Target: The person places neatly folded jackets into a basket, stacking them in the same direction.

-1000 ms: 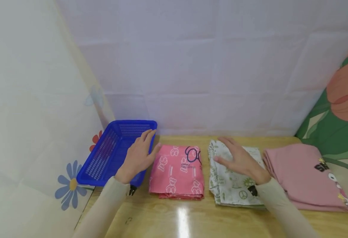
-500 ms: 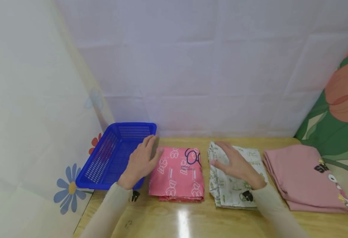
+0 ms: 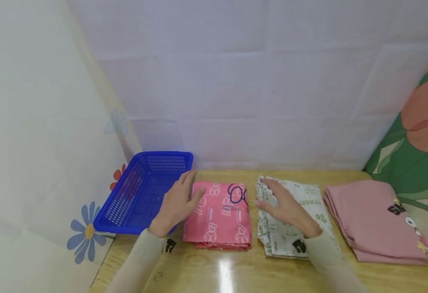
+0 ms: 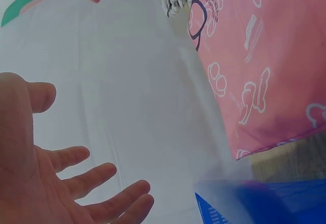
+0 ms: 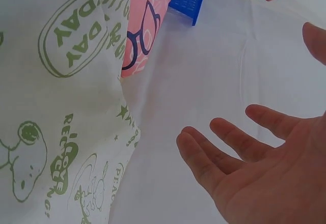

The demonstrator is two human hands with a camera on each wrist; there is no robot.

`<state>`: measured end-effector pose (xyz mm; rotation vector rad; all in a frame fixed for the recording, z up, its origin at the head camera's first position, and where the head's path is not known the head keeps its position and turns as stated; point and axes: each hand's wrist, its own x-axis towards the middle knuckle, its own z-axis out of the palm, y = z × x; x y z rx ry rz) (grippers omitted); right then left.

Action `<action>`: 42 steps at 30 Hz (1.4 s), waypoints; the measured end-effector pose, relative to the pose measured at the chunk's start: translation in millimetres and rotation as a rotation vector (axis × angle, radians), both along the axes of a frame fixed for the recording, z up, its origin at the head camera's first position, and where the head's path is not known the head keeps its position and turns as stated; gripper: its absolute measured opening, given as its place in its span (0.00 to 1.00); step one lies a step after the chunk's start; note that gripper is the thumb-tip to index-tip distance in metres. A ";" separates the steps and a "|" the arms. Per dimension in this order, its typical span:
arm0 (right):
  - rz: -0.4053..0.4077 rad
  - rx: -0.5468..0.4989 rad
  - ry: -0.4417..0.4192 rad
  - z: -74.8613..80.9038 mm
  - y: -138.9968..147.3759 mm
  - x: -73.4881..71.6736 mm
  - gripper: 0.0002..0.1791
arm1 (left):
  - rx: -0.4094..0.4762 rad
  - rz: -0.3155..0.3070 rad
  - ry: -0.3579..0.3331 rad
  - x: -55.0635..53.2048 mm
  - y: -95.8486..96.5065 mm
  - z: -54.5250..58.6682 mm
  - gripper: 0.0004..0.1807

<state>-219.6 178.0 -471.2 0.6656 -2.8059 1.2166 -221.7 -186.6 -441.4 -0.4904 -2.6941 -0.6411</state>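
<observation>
In the head view my left hand [image 3: 177, 204] hovers between the blue basket [image 3: 149, 195] and the folded pink cloth [image 3: 219, 215], which bears white bear outlines. Its fingers are extended, thumb apart, and the palm in the left wrist view holds nothing. My right hand [image 3: 286, 207] hovers over the folded white cloth [image 3: 314, 203] with green print. The right wrist view shows its fingers [image 5: 237, 140] spread and loosely bent, apart from the white cloth [image 5: 66, 96]. Farther right lies a folded dusty-pink garment [image 3: 371, 219] with a cartoon print.
The blue basket stands at the left end of the wooden table [image 3: 195, 272], against a white hanging sheet [image 3: 214, 93]. A flower-printed sheet [image 3: 42, 154] closes off the left side. Another sheet with a large flower print [image 3: 426, 126] hangs at the right.
Both hands have moved slightly inward and toward the near edge, the left one rightward and the right one leftward. The basket and cloths stay in place.
</observation>
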 end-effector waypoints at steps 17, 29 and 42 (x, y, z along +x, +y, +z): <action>-0.007 -0.038 0.021 -15.5 -21.2 3.5 0.45 | 0.082 0.013 -0.088 5.5 12.0 -23.0 0.40; -0.008 -0.147 -0.024 -25.0 -36.9 5.1 0.41 | 0.107 0.005 -0.065 12.2 18.0 -27.7 0.40; -0.037 -0.168 -0.042 -34.9 -54.1 6.0 0.40 | 0.226 0.018 -0.145 13.9 28.5 -45.7 0.39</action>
